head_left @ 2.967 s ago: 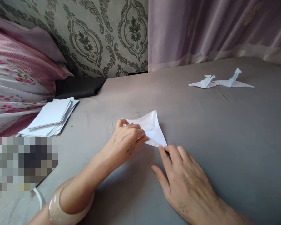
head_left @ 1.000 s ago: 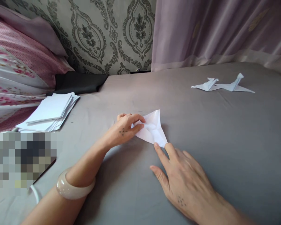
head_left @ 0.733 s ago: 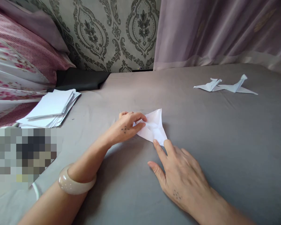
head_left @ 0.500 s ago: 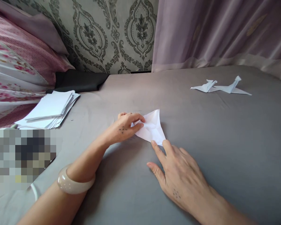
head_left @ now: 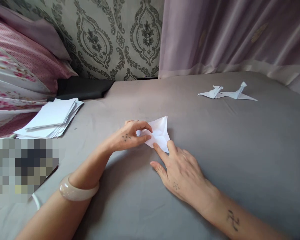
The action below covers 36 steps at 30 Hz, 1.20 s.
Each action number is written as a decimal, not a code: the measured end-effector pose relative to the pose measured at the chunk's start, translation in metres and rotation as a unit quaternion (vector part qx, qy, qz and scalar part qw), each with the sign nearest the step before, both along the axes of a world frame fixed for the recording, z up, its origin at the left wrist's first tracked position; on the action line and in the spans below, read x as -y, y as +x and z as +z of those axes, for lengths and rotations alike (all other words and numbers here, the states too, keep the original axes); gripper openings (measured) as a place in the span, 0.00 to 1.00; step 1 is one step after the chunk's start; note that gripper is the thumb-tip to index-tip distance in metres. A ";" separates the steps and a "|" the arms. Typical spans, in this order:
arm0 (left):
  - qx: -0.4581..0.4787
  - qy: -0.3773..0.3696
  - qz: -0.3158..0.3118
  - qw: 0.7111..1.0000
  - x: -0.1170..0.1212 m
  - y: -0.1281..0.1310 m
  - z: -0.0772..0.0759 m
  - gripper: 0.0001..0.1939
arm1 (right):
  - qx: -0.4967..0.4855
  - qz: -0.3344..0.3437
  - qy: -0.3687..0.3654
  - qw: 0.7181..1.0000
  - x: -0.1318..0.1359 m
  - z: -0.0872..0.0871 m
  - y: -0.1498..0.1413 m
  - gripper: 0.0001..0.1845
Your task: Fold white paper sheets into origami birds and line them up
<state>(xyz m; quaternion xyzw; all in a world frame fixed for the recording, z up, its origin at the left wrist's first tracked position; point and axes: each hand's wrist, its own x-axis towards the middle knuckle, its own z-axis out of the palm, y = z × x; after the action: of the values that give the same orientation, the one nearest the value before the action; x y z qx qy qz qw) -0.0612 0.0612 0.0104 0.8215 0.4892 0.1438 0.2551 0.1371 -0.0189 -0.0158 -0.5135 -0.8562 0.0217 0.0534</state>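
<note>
The left hand curls over the left part of the white folded paper, its thumb and forefinger tips a little apart; whether its hidden fingers pinch the sheet, I cannot tell. The right hand is open, forefinger and middle finger reaching the paper's near right edge, thumb spread clear of it. The paper lies on the grey cloth between the hands, its far corner pointing away. To work it well, I would let the left hand steady the sheet lightly and the right fingertips press flat along the edge, since the soft cloth probably gives under pressure and could let a crease drift. Farther out, a paper stack sits at the left, and two folded paper figures stand at the far right
</note>
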 end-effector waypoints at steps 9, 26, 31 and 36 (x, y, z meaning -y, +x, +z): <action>0.015 0.155 -0.035 0.987 0.014 -0.008 -0.004 0.07 | -0.014 -0.026 0.051 0.998 0.015 0.007 0.015 0.15; 0.070 0.138 -0.017 0.988 0.031 -0.006 -0.026 0.20 | 0.020 0.015 0.175 0.984 -0.006 -0.001 0.018 0.19; 0.043 0.110 0.068 0.991 0.036 -0.012 -0.005 0.13 | 0.085 0.059 0.132 0.986 -0.012 0.006 0.013 0.21; -0.057 0.080 0.010 0.995 0.047 -0.008 -0.005 0.13 | 0.122 0.084 0.110 0.983 -0.017 0.012 0.006 0.13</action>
<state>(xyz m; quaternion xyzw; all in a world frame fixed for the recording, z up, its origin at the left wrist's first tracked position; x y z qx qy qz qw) -0.0688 0.0141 0.0057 0.8413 0.4979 0.1381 0.1590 0.1431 -0.0015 -0.0041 -0.4293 -0.8936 -0.1309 0.0027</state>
